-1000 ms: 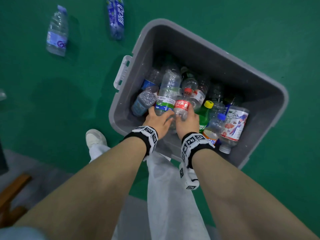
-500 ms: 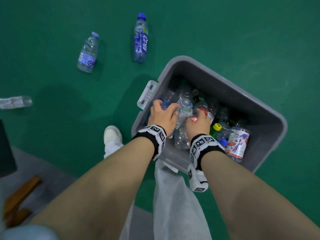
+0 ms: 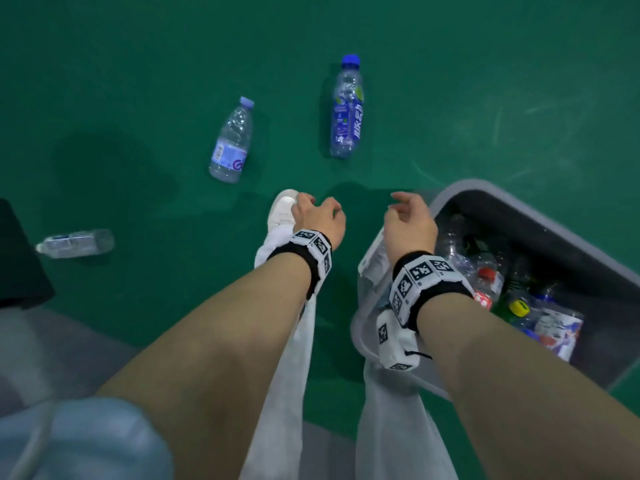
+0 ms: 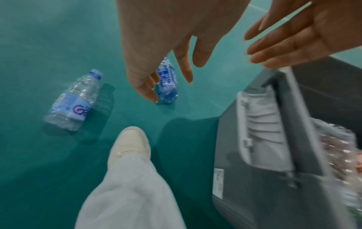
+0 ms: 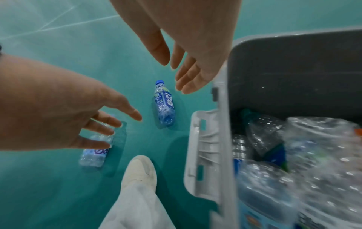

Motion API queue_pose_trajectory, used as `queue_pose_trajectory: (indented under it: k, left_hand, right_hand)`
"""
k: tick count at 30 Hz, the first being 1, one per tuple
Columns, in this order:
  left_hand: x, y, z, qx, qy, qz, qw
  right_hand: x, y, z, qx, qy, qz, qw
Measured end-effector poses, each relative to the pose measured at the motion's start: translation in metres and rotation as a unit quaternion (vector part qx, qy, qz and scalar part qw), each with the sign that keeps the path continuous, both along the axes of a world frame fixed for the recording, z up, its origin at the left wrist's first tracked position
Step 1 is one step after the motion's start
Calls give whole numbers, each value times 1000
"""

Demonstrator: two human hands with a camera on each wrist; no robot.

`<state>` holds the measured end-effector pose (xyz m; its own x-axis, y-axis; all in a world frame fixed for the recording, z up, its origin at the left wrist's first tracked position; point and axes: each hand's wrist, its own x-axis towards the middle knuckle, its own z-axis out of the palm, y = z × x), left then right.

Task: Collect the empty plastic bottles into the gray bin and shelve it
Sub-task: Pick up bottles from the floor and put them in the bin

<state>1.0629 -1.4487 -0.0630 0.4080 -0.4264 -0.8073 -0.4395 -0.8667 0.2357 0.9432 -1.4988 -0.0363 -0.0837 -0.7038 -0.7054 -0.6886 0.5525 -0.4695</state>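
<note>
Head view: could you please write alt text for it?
Two empty hands, left and right, hover over a green floor beside a gray bin of bottles. Three bottles lie loose: blue, clear, flattened.

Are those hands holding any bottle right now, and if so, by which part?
Nothing is held. The left hand and right hand are both empty, fingers loose, above the floor beside the bin.
</note>
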Motion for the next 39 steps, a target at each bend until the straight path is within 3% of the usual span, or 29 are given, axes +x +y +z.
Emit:
queue_pose_trajectory:
  k: [5,8,15,18,23,27,31,35,39]
  left_hand:
    - [85,3,-38,33,-5,34,999]
    - [132,2,-66,41,-18,52,998]
    - [205,0,-132,44,-25,35,998]
    - [216,2,-157,43,-24,12,999]
    - [223,-4,-183,55,-65,44,995]
    - [234,-6,-199,51,-117,23,992]
    - [235,-8,-215,13,-116,72,990]
    - [227,-4,-217,-19,-105,108,988]
    - [206,-4,-199,-48,-81,84,992]
  right_hand:
    - [65,-24,-37,21,19,1,1000]
    - [97,-40,-68,32,26,42,998]
    - [136,-74,-144,35,81,77,993]
    - [146,-82,-172,31,129,64,989]
    - [149,-93,-209,11,183,32,982]
    - [152,-97,-235,22,167,13,986]
    - [150,-98,-254,15,145,-11,989]
    - [147,-95,-257,12,139,-14,990]
    - [146,-80,-235,9,112,-21,993]
